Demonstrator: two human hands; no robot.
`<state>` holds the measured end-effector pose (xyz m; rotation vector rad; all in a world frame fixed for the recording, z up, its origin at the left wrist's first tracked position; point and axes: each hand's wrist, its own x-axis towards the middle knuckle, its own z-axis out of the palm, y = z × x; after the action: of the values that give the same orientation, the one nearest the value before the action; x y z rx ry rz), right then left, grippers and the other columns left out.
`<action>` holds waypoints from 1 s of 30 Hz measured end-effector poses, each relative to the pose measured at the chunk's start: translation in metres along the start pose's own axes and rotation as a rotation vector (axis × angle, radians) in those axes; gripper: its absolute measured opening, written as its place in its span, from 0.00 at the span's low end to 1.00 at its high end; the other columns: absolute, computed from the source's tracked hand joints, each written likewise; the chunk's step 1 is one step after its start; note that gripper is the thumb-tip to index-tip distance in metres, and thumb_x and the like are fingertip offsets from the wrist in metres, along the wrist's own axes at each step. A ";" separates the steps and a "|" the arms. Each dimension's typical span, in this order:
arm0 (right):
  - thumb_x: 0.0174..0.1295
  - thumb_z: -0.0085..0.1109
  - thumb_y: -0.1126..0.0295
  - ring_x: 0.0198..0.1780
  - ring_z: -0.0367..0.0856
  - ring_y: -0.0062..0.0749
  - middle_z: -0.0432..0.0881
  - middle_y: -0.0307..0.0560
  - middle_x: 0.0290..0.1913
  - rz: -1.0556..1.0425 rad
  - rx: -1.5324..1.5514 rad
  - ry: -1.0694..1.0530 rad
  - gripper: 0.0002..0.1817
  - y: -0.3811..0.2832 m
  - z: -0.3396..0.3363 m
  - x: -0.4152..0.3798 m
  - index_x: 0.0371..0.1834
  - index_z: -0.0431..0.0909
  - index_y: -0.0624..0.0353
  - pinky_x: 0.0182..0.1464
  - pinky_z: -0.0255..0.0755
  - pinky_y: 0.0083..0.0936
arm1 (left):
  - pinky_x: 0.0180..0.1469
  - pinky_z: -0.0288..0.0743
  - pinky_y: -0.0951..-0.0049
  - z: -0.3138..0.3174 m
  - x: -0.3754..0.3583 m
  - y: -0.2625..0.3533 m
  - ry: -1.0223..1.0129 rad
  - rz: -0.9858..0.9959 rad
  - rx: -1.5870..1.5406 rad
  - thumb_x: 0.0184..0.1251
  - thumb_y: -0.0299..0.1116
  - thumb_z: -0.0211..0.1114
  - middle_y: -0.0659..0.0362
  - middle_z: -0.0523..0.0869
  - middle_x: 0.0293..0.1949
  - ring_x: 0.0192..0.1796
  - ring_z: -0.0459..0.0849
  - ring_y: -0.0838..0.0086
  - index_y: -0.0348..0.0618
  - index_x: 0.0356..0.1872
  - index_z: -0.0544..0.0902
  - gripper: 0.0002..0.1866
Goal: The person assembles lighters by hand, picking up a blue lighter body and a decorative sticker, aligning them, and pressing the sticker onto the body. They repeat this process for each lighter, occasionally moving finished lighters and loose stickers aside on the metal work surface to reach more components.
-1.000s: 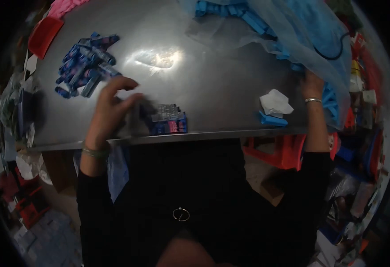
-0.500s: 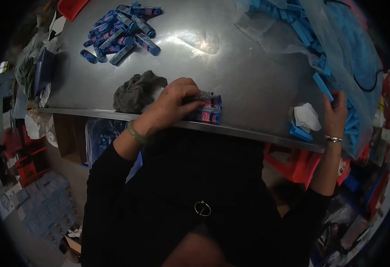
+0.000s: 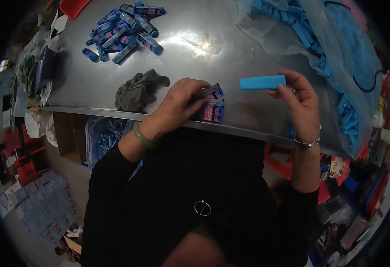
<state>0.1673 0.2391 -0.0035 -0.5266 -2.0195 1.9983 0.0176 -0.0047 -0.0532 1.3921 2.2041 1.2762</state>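
Observation:
My right hand (image 3: 302,104) pinches one end of a plain light-blue rectangular block (image 3: 261,82), held roughly level above the metal table (image 3: 239,49). Near the front edge, my left hand (image 3: 179,100) has its thumb and fingers closed on a blue-and-pink printed paper sleeve (image 3: 213,92). Another printed sleeve (image 3: 212,113) lies just below it, partly under the hand. To the left of that hand sits a crumpled grey cloth (image 3: 135,92). Farther back is a pile of blocks in printed sleeves (image 3: 124,33).
At the right, a clear plastic bag (image 3: 359,53) lies open, with several plain blue blocks (image 3: 302,34) spilling from it. A red tray (image 3: 72,6) stands at the far left corner. The table's raised front edge (image 3: 244,133) runs close to my body.
My right hand has come from the bag leftward with the blue block, now turned level. My left hand has shifted slightly, and the sleeves under it have spread apart.

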 end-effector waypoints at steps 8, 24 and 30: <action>0.67 0.55 0.73 0.41 0.84 0.28 0.82 0.47 0.43 0.038 0.083 -0.048 0.16 0.006 0.015 0.011 0.56 0.73 0.65 0.48 0.77 0.22 | 0.39 0.74 0.72 0.001 -0.003 -0.012 -0.046 -0.190 -0.231 0.57 0.23 0.67 0.58 0.83 0.37 0.40 0.79 0.70 0.37 0.32 0.83 0.03; 0.67 0.56 0.71 0.39 0.82 0.25 0.81 0.44 0.43 0.089 0.473 -0.155 0.15 0.008 0.009 0.026 0.56 0.74 0.62 0.44 0.73 0.21 | 0.40 0.71 0.81 -0.008 0.020 -0.002 0.075 -0.296 -0.538 0.56 0.21 0.70 0.62 0.81 0.29 0.34 0.79 0.81 0.39 0.28 0.81 0.05; 0.66 0.57 0.72 0.38 0.81 0.25 0.81 0.43 0.43 0.084 0.414 -0.064 0.12 0.018 0.012 0.021 0.51 0.76 0.61 0.43 0.72 0.20 | 0.41 0.73 0.78 -0.006 0.016 -0.008 0.059 -0.079 -0.314 0.55 0.21 0.70 0.60 0.84 0.34 0.37 0.80 0.78 0.40 0.32 0.85 0.05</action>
<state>0.1448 0.2369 -0.0230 -0.4645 -1.5673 2.4220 0.0008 0.0040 -0.0521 1.1503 1.9642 1.5697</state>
